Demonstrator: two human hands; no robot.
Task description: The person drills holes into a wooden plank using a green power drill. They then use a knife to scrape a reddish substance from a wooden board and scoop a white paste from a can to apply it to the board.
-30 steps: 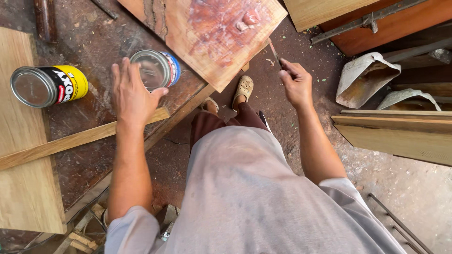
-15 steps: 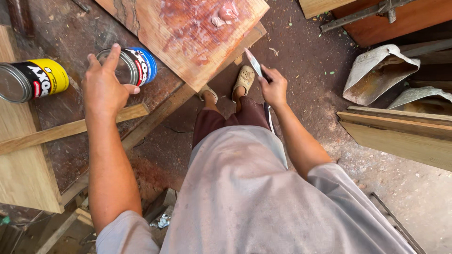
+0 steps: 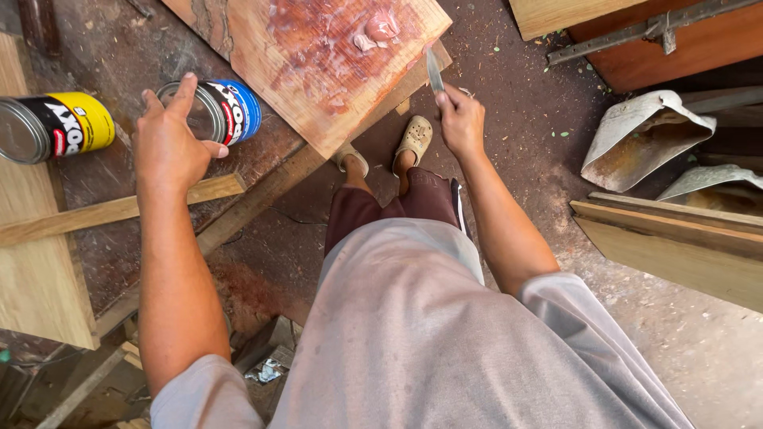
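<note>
A person stands over a dark, dusty workbench (image 3: pixel 262 159), seen from above, in a grey shirt and dark red shorts. Between the two hands, slightly ahead of them, a large wooden board (image 3: pixel 318 59) lies tilted on the bench, its face smeared with reddish stain and pale blobs of filler. To the right of the right hand, well apart, curved grey metal sheets (image 3: pixel 644 139) and wooden planks (image 3: pixel 675 246) rest on the ground. Left of the left hand lies a can with a yellow and black label (image 3: pixel 56 127) on its side. A thin wooden strip (image 3: pixel 111 210) runs under the left wrist. The left hand (image 3: pixel 171 147) is spread wide, its fingers touching the rim of a can with a blue label (image 3: pixel 214 111) that lies on its side just ahead of it. The right hand (image 3: pixel 461 123) is closed around a narrow metal blade (image 3: pixel 434 71), whose tip points up beside the board's near edge. Tan sandals (image 3: pixel 413 139) show below, just left of the right hand.
</note>
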